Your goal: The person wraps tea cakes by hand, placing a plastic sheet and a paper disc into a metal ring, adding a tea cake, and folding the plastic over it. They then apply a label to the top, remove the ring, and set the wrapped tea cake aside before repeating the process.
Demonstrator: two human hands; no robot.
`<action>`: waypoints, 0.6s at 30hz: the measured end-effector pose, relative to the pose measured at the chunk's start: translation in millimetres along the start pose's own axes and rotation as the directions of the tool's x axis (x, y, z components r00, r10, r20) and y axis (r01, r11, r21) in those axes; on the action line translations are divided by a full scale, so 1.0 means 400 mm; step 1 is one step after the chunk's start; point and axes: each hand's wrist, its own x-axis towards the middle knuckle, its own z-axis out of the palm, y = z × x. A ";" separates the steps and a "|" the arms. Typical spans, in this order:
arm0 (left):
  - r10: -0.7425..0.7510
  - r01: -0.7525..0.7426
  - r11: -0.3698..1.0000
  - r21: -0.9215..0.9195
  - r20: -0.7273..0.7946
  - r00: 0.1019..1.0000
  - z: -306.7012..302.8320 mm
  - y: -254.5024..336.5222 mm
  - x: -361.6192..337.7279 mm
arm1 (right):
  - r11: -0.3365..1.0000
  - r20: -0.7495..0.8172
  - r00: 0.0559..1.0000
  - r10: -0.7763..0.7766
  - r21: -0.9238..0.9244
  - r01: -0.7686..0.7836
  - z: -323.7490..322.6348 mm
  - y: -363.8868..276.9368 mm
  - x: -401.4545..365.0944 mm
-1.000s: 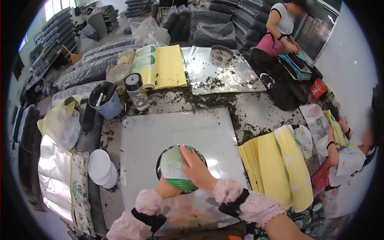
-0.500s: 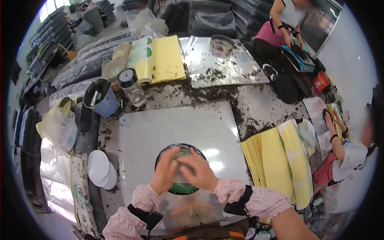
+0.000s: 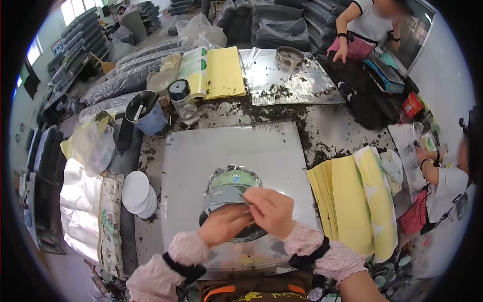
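In front of me lies a round, flat pack with a shiny foil rim (image 3: 220, 173) and a dark lower edge. On its top is a round green label (image 3: 243, 178) with a small blue emblem; a greyish flap of it is bent up toward me. My right hand (image 3: 271, 209) pinches the flap's right edge between thumb and fingers. Under the flap, my left hand (image 3: 226, 224) lies across the pack's near half, fingers stretched toward the right hand and partly covered. Below them is a smooth metal sheet (image 3: 201, 148).
White paper discs (image 3: 135, 189) lie left; yellow label sheets (image 3: 347, 206) lie right. Behind stand a blue cup (image 3: 151, 121) and a clear jar (image 3: 186, 108). Dark crumbs (image 3: 279, 113) litter the tabletop. Two people work at the right, one with a hand (image 3: 341, 53) on dark material.
Both hands were above the pack; now the right hand grips a raised flap and the left reaches beneath it. Foil shows around the far rim. The view has shifted slightly.
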 end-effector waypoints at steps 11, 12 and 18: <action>-0.959 0.707 0.254 -0.660 -0.077 0.273 -0.013 -0.155 -0.252 | 0.868 0.243 0.873 0.423 0.167 -0.467 -0.019 0.041 -0.164; -0.938 0.730 0.343 -0.591 -0.174 0.300 -0.074 -0.158 -0.318 | 0.854 0.267 0.861 0.432 0.186 -0.486 -0.016 0.046 -0.164; -0.662 0.958 -0.221 -0.185 0.749 -0.009 -0.492 0.104 -0.689 | 0.726 0.317 0.734 0.600 0.170 -0.667 -0.045 0.079 -0.206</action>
